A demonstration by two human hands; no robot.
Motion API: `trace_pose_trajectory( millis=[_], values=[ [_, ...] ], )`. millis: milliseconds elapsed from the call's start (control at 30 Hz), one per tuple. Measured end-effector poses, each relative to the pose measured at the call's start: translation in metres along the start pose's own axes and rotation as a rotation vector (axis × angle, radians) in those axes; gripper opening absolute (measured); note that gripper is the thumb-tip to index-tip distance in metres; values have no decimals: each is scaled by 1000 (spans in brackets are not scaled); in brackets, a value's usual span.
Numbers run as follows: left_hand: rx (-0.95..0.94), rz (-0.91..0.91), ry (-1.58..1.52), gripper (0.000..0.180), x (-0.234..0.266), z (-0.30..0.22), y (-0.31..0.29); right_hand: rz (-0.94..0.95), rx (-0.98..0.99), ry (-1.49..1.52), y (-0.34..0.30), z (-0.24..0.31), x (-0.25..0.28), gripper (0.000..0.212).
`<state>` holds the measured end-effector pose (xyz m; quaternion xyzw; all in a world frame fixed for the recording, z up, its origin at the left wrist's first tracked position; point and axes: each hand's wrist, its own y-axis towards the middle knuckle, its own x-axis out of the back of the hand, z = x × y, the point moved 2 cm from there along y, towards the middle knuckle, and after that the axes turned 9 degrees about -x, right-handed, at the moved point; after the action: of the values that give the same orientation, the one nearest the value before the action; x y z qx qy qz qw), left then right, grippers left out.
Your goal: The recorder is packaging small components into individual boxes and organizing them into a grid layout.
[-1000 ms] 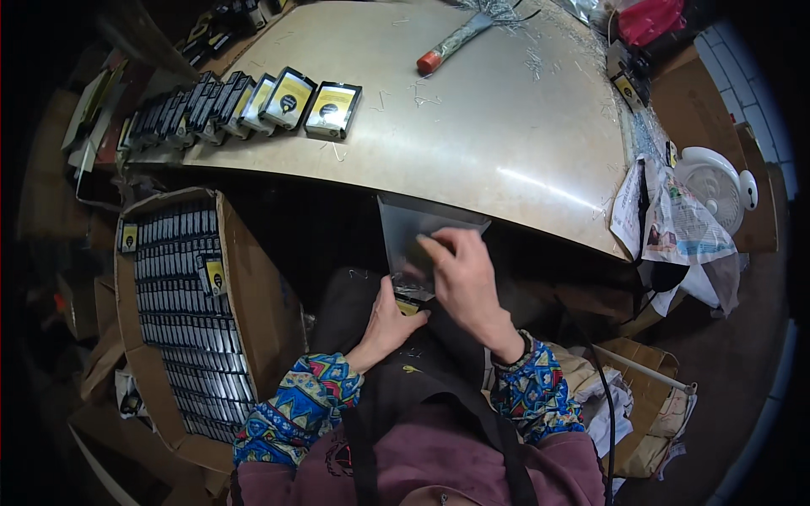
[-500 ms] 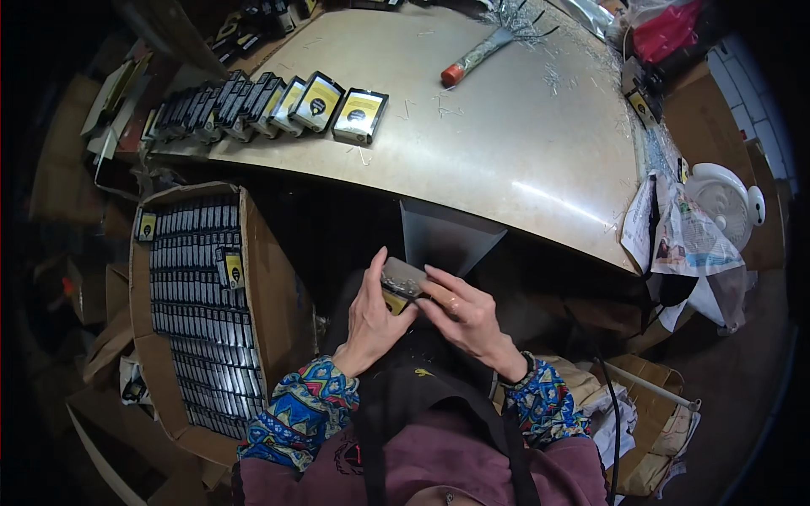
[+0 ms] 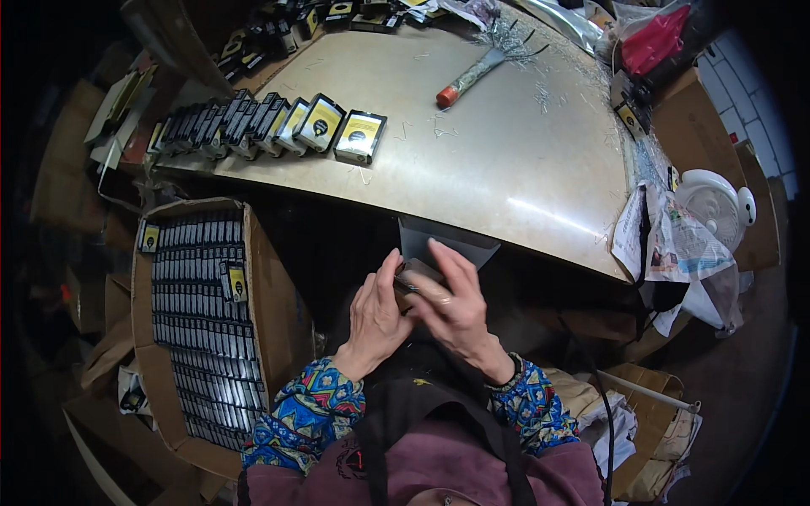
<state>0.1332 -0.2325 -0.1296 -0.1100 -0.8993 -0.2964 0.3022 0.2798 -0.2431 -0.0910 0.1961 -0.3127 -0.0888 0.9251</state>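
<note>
Handheld box [image 3: 419, 268] near carton [image 3: 277, 299] of boxes [image 3: 201, 327]

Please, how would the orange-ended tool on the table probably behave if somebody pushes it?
The orange-ended tool might roll a little, since its handle looks rounded, but its splayed far end would probably stop it soon. It may slide easily, because the tabletop looks smooth and shiny.

Right hand [image 3: 460, 319]: lowered from its raised position one second ago; now across the small box [image 3: 420, 269], motion-blurred.
Small box: yellow part, visible half a second ago, now out of sight.
View: more black boxes [image 3: 339, 12] showing beyond the surface [image 3: 498, 160].
</note>
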Motion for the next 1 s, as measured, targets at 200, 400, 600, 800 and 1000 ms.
trace_pose_trajectory(
  millis=[200,400,600,800,1000],
  values=[
    [161,-42,-143,99,7,3,5,-46,46,-26,-3,-13,5,33],
    [-110,-62,76,97,3,-3,10,-40,-20,44,12,-2,-15,21],
    [48,-28,-73,100,9,-3,12,30,-118,138,21,-13,-8,13],
    [227,-78,-226,94,8,0,15,15,-168,254,23,-8,12,20],
    [270,-26,-237,67,5,0,19,1,-114,277,9,-17,0,30]
  ],
)
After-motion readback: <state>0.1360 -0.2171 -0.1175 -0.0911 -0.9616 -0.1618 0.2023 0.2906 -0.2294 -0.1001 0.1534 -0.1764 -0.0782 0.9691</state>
